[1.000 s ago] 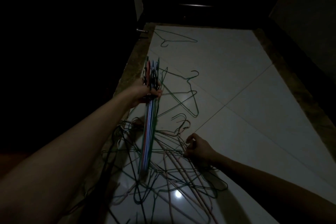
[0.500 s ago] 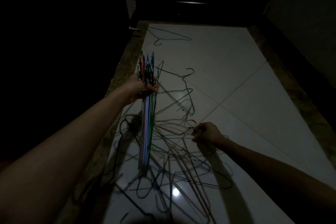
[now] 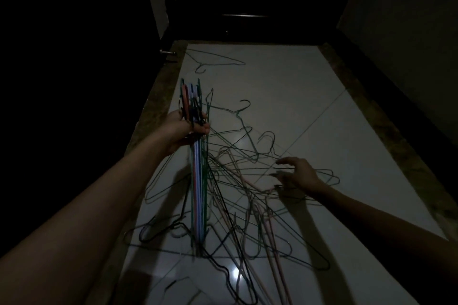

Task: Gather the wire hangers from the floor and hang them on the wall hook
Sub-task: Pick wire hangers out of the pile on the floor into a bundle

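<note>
My left hand (image 3: 184, 130) grips a bundle of wire hangers (image 3: 197, 181) by their necks, hooks pointing up, the bodies hanging down in green, blue and pink. A tangled pile of loose wire hangers (image 3: 247, 195) lies on the white tiled floor in front of me. My right hand (image 3: 298, 172) hovers over the pile's right side with fingers spread, touching or just above a few wires; it holds nothing that I can make out. One lone green hanger (image 3: 215, 59) lies farther off near the doorway. No wall hook shows in the dark.
The room is very dim. A dark doorway (image 3: 243, 7) closes the far end, with a door handle (image 3: 167, 52) at the left. Brown stone borders (image 3: 386, 116) frame the white floor (image 3: 297, 86). A light reflection (image 3: 235, 273) glints near my feet.
My right hand has lifted away from the pile's middle, moved right and opened its fingers. The left hand with its bundle has stayed about where it was.
</note>
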{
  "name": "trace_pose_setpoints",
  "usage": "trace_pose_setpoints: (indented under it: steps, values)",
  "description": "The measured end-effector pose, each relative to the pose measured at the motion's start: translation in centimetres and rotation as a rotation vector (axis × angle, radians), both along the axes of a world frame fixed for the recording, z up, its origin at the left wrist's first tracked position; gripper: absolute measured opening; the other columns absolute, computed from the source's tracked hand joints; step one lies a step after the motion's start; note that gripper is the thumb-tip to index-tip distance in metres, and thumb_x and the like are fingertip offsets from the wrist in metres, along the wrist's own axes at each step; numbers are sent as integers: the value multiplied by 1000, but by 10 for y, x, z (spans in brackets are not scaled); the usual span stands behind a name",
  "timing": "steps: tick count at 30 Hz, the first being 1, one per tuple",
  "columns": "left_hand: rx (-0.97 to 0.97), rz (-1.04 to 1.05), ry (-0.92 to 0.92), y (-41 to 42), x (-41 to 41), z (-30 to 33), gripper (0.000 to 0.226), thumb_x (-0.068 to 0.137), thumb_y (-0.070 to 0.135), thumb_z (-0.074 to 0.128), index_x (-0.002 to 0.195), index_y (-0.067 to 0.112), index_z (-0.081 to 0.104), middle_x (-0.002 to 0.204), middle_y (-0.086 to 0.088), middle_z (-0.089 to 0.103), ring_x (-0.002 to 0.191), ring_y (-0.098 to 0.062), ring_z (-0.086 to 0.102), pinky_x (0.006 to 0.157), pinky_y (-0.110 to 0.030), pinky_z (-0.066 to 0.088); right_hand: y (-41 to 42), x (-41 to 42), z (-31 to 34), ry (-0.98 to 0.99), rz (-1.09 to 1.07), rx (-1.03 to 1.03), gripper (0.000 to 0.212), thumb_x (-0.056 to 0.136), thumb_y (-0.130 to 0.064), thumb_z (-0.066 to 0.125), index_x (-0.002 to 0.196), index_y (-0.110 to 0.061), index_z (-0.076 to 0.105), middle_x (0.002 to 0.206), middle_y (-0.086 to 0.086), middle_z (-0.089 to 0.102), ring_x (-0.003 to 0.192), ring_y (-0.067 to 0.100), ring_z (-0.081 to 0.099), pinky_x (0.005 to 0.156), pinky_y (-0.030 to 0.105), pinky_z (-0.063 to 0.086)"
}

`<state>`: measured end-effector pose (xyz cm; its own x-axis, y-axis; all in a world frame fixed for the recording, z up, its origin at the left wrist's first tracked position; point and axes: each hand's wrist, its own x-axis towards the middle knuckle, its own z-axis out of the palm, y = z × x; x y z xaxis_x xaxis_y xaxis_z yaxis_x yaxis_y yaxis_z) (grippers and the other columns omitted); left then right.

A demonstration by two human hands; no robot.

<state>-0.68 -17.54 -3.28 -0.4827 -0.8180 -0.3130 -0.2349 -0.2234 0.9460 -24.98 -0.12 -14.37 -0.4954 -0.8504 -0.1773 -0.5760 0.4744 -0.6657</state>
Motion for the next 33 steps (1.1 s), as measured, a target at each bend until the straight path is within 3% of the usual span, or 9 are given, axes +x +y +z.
trace_pose_setpoints:
  steps: [2,4,7,9,13,16,22,26,33]
  values:
    - [-13,2,-15,2,-1,0,34,75,-14,63,93,15,61,86,-5,67,81,-15,66,73,-29,53,2,18,-4,-69,38,13,36,80,-6,70,115,-3,62,112,4,59,103,18,57,68,6,45]
    - [-18,0,-30,5,-2,1,34,75,-14,63,93,15,61,84,-4,67,77,-12,66,63,-23,52,-1,29,-11,-79,55,16,34,80,-7,70,113,-6,63,111,4,60,104,17,56,75,18,48]
    - [-18,-4,-37,6,-3,2,37,75,-15,62,101,12,61,87,-4,67,77,-10,65,61,-22,49,-5,45,-18,-90,120,49,30,81,-7,69,111,-6,65,110,5,63,97,12,57,73,18,46]
    - [-13,-13,-35,6,-2,2,40,75,-15,62,105,11,60,88,-4,68,78,-10,66,61,-22,49,-8,53,-24,-65,175,87,29,81,-6,68,110,-8,66,112,7,66,98,14,61,82,24,50]
    - [-8,-17,-15,8,-1,5,36,75,-17,61,95,12,61,84,-4,67,72,-8,66,53,-17,52,-7,63,-31,-18,269,181,37,77,-7,71,113,-14,64,115,5,66,105,17,61,90,31,51]
    - [-30,-39,-42,10,-2,6,35,76,-17,61,88,15,60,84,-3,66,77,-10,65,60,-21,54,-5,67,-34,91,310,209,37,75,-16,75,111,-15,64,113,5,65,103,20,61,86,32,51]
    - [-60,-81,-99,9,-1,6,33,76,-13,64,94,14,61,87,-2,67,85,-14,65,73,-28,53,-5,64,-31,218,405,186,21,80,-16,69,101,-14,67,104,9,63,91,23,62,76,28,50]
    - [-68,-99,-103,10,0,9,33,77,-13,63,90,16,60,86,-2,67,84,-13,65,71,-27,52,-9,46,-11,241,332,97,16,81,-20,69,95,-13,70,93,10,61,83,22,58,66,26,40]
    - [-77,-57,-93,11,-2,18,35,77,-16,61,89,17,59,85,-3,66,80,-13,64,67,-26,51,-16,23,26,223,142,-82,13,87,-14,62,95,-8,71,95,13,58,88,25,58,77,32,44]
